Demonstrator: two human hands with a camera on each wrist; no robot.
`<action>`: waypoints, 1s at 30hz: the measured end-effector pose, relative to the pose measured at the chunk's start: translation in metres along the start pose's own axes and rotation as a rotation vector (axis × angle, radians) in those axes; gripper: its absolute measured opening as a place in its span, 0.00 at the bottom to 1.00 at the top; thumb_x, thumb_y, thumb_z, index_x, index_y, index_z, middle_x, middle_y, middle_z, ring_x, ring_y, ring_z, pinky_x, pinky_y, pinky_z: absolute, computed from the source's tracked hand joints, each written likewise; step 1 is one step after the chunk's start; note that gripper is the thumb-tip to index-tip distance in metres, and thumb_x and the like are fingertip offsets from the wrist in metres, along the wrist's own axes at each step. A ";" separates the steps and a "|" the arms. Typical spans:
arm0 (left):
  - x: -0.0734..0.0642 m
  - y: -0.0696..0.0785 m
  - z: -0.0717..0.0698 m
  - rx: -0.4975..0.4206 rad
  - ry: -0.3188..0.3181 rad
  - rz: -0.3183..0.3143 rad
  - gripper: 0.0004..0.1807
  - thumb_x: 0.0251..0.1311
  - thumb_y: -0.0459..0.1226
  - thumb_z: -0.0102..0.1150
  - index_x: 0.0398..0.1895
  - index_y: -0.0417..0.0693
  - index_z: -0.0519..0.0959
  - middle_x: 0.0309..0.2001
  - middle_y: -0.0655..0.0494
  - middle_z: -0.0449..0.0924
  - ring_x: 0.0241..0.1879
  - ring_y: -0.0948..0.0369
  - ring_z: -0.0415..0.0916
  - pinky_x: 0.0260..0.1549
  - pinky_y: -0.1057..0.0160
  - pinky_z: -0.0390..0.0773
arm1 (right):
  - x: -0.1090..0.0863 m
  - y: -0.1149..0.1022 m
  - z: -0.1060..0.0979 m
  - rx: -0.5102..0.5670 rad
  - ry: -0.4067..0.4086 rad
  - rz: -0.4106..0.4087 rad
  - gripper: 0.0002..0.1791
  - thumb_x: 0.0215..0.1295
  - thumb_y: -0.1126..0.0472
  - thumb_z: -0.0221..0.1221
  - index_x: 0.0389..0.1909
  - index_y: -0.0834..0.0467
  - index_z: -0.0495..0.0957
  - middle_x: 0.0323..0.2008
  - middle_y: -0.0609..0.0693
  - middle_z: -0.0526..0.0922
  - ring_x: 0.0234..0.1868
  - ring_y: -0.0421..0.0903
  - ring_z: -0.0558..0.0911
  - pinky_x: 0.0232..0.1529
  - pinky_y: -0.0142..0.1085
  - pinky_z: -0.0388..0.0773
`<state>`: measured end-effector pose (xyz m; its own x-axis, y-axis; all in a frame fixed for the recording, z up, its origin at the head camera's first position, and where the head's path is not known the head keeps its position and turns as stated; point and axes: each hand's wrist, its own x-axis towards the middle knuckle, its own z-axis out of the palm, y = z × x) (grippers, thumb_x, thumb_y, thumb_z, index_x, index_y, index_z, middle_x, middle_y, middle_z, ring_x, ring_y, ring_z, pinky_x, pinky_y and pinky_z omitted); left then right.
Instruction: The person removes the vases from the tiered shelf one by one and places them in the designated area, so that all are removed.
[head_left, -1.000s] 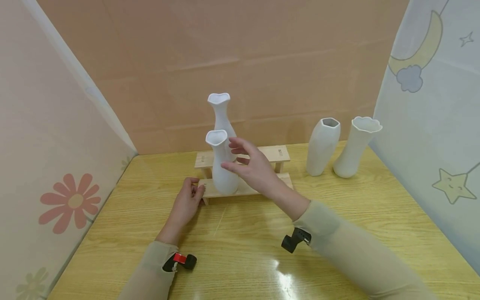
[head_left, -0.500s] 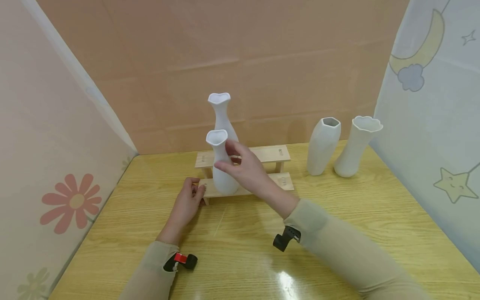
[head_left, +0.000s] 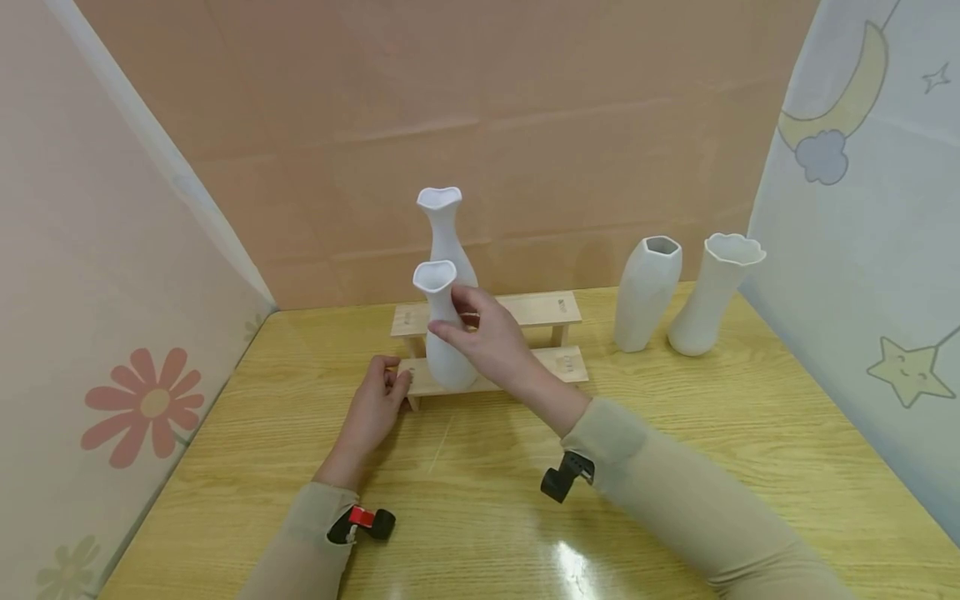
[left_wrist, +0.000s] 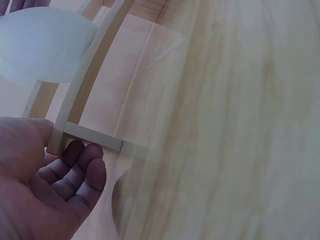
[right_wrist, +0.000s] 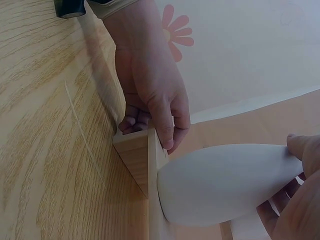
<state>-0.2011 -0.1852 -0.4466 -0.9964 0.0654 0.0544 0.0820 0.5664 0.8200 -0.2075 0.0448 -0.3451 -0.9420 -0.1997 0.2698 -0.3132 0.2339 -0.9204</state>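
Right hand (head_left: 491,340) has moved in — grip clamped on the front vase (head_left: 449,362) at its neck, belly below.

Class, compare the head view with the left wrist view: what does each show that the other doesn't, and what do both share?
Only the head view: the pentagon-mouthed vase and the scalloped-rim vase at right, plus the moon print.

Only the left wrist view: the palm side of the left hand.

Both: the front vase, the wooden stand and the right hand, though the wrist view catches only its edge.
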 end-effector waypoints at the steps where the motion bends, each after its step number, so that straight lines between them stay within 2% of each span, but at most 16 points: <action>1: 0.000 0.000 0.000 -0.001 -0.002 -0.004 0.22 0.88 0.40 0.53 0.72 0.35 0.67 0.38 0.48 0.80 0.35 0.57 0.78 0.35 0.63 0.79 | 0.000 0.000 0.000 -0.003 0.002 0.000 0.29 0.75 0.53 0.73 0.73 0.52 0.78 0.66 0.50 0.83 0.65 0.51 0.83 0.66 0.54 0.80; 16: -0.001 -0.003 0.004 0.005 -0.001 -0.011 0.21 0.88 0.41 0.53 0.72 0.36 0.67 0.39 0.48 0.81 0.35 0.56 0.78 0.36 0.61 0.79 | -0.013 0.000 -0.011 -0.029 0.016 -0.060 0.24 0.75 0.56 0.74 0.68 0.54 0.82 0.62 0.50 0.85 0.64 0.49 0.83 0.67 0.52 0.80; 23: 0.000 -0.004 0.003 0.009 -0.002 -0.011 0.21 0.89 0.40 0.52 0.72 0.35 0.67 0.41 0.46 0.82 0.36 0.55 0.80 0.37 0.61 0.80 | -0.026 -0.008 -0.028 -0.042 0.031 -0.079 0.24 0.74 0.58 0.75 0.67 0.53 0.83 0.59 0.49 0.86 0.62 0.49 0.83 0.67 0.53 0.80; 30: 0.001 -0.003 0.003 0.005 0.011 -0.017 0.21 0.88 0.39 0.53 0.71 0.35 0.67 0.40 0.46 0.81 0.36 0.55 0.81 0.36 0.61 0.82 | -0.039 -0.011 -0.052 -0.070 0.049 -0.047 0.24 0.74 0.56 0.75 0.67 0.52 0.82 0.58 0.48 0.85 0.62 0.49 0.83 0.68 0.53 0.79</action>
<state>-0.2018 -0.1842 -0.4511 -0.9978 0.0468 0.0474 0.0656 0.5718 0.8177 -0.1742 0.0996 -0.3311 -0.9301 -0.1659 0.3277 -0.3637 0.2920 -0.8845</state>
